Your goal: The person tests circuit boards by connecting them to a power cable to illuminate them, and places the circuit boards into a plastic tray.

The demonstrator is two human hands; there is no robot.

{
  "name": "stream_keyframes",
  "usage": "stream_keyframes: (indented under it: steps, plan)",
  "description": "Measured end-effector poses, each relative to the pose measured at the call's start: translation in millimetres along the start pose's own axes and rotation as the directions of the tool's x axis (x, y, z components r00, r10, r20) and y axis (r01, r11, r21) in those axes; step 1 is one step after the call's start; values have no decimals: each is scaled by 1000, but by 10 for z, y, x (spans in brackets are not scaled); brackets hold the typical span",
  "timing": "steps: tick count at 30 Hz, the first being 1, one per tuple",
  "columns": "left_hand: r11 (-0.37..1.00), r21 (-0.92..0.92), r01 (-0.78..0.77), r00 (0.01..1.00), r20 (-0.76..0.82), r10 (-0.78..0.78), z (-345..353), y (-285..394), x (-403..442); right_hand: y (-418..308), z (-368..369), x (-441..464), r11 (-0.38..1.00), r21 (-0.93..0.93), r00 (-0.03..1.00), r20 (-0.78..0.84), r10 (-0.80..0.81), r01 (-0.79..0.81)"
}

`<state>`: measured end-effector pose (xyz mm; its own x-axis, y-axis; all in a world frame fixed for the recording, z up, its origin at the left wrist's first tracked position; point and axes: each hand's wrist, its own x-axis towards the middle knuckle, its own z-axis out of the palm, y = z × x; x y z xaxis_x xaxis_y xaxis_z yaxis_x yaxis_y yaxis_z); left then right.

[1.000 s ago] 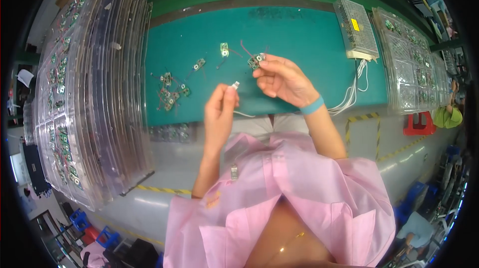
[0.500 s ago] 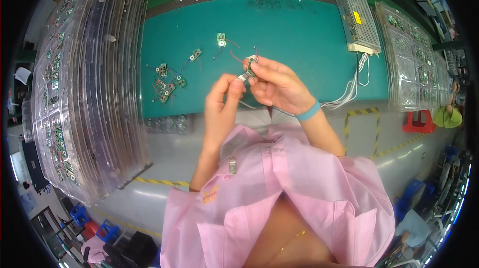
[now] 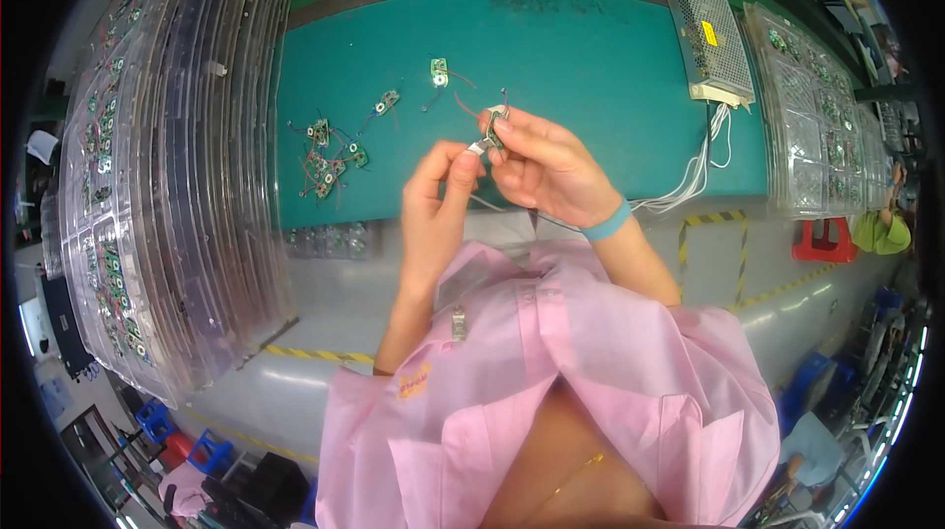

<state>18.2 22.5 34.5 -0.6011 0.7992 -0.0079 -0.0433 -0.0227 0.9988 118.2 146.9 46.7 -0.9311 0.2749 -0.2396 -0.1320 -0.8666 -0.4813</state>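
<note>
My left hand [image 3: 440, 187] pinches a white plug [image 3: 477, 147] on a white cable. In my right hand [image 3: 547, 163] is a small green circuit board [image 3: 495, 128] with red and dark wires, held upright between thumb and fingers. The plug's metal end meets the board's edge; how far in it sits is too small to tell. Beyond my hands, one loose board [image 3: 439, 73] and another board [image 3: 386, 103] lie on the green mat [image 3: 591, 66]. A cluster of several boards [image 3: 325, 173] lies at the mat's left.
Tall stacked clear trays [image 3: 187, 175] with boards stand at the left edge. On the right are a metal power supply [image 3: 711, 42] with white cables [image 3: 699, 160] and more clear trays [image 3: 807, 116]. A red stool [image 3: 825, 240] and a person in green [image 3: 882, 232] are farther right.
My hands have come together, bringing the white plug up against the board's edge. The view has shifted slightly; the loose boards keep their places on the mat.
</note>
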Motion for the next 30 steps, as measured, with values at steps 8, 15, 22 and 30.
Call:
stream_keyframes:
  steps: [8,15,22,30]
  plan:
    - [987,163,-19,1000,6,18,-37,25,10,28,23,30,999,-51,999,-51,1,-4]
    - [989,143,-48,998,40,43,-66,0,14,75,53,35,995,-104,1000,8,6,-5]
    - [969,224,-102,993,84,85,-144,-42,31,173,20,84,932,-362,998,-40,-46,28]
    - [945,-315,90,994,82,-68,-101,-23,31,91,60,114,975,-208,996,-66,63,-76]
